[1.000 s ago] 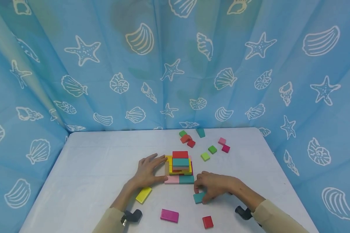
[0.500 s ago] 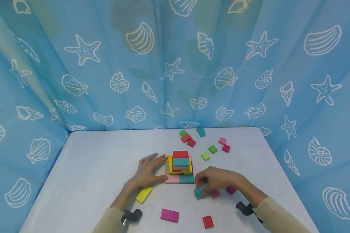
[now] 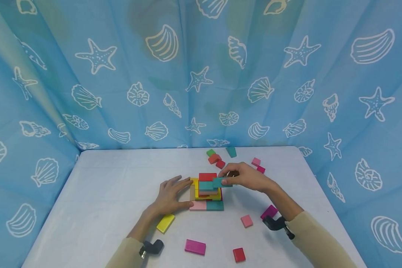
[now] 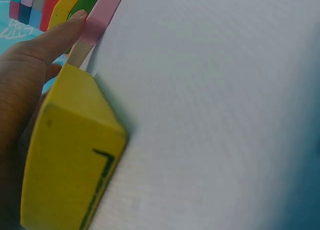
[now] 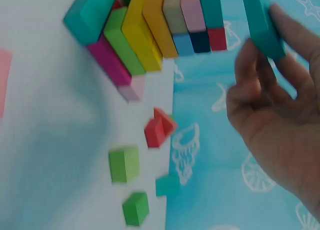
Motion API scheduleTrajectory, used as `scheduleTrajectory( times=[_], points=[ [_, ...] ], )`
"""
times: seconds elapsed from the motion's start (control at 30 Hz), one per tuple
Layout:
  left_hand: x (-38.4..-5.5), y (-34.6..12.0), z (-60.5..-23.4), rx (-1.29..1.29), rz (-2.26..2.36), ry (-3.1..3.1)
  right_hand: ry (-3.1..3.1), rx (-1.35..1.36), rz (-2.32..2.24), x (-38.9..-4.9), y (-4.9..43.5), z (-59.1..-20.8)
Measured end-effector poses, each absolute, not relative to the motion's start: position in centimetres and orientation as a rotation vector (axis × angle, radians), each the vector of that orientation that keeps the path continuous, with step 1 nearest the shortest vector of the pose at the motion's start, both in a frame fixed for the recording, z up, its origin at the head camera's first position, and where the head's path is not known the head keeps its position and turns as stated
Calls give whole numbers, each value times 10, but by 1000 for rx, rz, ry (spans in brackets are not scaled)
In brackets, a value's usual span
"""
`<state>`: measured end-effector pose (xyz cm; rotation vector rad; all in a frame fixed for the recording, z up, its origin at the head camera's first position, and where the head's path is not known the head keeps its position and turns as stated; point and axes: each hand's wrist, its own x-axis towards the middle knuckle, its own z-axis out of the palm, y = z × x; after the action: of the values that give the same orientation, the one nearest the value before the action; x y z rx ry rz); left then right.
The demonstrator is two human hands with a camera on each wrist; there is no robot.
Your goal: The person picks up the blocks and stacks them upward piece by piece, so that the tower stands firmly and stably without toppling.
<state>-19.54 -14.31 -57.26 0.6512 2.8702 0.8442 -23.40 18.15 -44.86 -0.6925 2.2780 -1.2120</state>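
Note:
A tiered stack of coloured wooden blocks (image 3: 207, 194) stands mid-table, with a red block (image 3: 207, 176) and a teal one at its top. My right hand (image 3: 249, 178) pinches another teal block (image 3: 218, 182) between thumb and fingers, at the stack's upper right. The right wrist view has this held block (image 5: 261, 22) apart from the top layer. My left hand (image 3: 171, 194) rests at the stack's left side with fingers spread; its thumb tip reaches the pink base block (image 4: 102, 17). A loose yellow block (image 4: 70, 150) lies close by the left wrist.
Nearer me lie a magenta block (image 3: 195, 247), a red block (image 3: 239, 255), a pink block (image 3: 246, 221) and a purple one (image 3: 269, 211) beside the right wrist. Several small blocks, including an orange one (image 3: 214, 159), lie behind the stack. A blue shell-print curtain (image 3: 201, 104) backs the table.
My right hand has picked the teal block up off the table and carried it up to the stack's top right, uncovering the pink and purple blocks. The left hand stays put.

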Motion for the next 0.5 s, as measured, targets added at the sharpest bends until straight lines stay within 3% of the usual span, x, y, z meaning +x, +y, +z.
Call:
scheduleTrajectory(
  times=[0.5],
  points=[
    [-196,-144,-574,680,824,2856,2485,-645,-1213,-249,135,-460]
  ],
)
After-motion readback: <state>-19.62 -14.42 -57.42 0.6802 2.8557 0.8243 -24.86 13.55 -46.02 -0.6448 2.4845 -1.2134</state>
